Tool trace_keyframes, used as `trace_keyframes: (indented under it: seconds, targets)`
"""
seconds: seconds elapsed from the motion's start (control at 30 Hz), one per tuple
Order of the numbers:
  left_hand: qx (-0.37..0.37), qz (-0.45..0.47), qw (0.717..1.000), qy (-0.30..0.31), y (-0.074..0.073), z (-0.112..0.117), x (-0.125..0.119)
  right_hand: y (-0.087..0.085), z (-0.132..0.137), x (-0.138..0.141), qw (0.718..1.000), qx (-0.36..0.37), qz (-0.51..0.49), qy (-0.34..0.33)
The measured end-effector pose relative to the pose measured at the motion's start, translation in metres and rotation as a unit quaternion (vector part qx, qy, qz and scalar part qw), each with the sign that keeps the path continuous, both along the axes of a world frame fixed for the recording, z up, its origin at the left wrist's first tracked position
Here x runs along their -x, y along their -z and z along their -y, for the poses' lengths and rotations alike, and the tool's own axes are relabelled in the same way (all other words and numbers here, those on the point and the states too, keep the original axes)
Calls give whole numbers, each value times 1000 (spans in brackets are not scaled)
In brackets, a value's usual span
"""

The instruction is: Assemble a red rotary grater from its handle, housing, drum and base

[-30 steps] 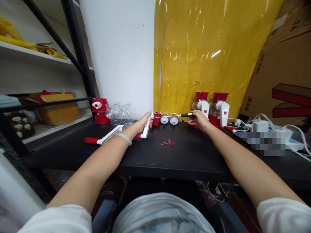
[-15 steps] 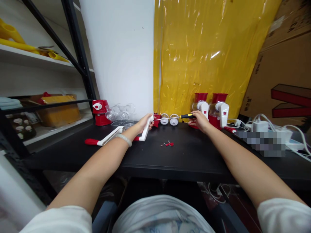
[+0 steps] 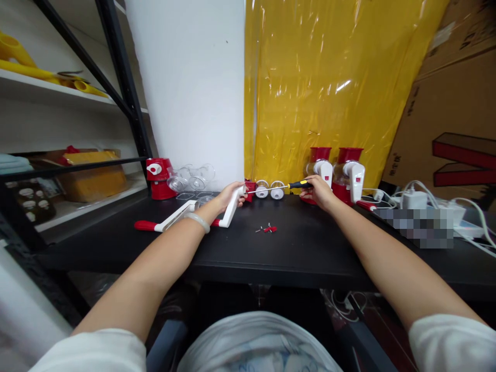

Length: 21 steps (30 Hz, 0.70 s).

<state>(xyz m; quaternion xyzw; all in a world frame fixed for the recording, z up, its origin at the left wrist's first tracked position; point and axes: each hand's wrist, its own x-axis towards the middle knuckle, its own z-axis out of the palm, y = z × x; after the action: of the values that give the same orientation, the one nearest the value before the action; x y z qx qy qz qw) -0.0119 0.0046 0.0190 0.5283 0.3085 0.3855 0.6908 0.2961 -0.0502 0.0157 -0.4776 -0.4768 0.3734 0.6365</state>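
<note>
My left hand [image 3: 231, 195] is closed round the top end of a white crank handle [image 3: 231, 211], whose red grip points left just above the table. In my right hand [image 3: 318, 191] is a screwdriver [image 3: 299, 184] with a black and yellow handle, held level. Its long shaft reaches left to the crank's end beside my left fingers; the exact contact at the tip is too small to make out. Several small screws and red pieces [image 3: 270, 229] lie on the table below. Another white crank handle with a red grip [image 3: 145, 225] rests by my left forearm.
Behind stand a red grater base [image 3: 160, 178], clear plastic parts [image 3: 197, 178], white round drums [image 3: 276, 191] and two assembled red-and-white rotary graters [image 3: 353, 175]. White chargers and cables [image 3: 416, 199] crowd the right side. A black shelf frame [image 3: 126, 98] rises at left.
Both hands keep their grips in nearly the same place. The screwdriver shaft's left end and the crank sit very slightly lower; the view has shifted a little.
</note>
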Motion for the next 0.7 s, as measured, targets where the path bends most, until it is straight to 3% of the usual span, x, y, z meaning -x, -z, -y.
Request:
trace_keyframes:
  seconds: [0.7]
  targets:
    - [-43,-13,999,-5,11,-12,0,7,-4,-4,999,22,7,-34]
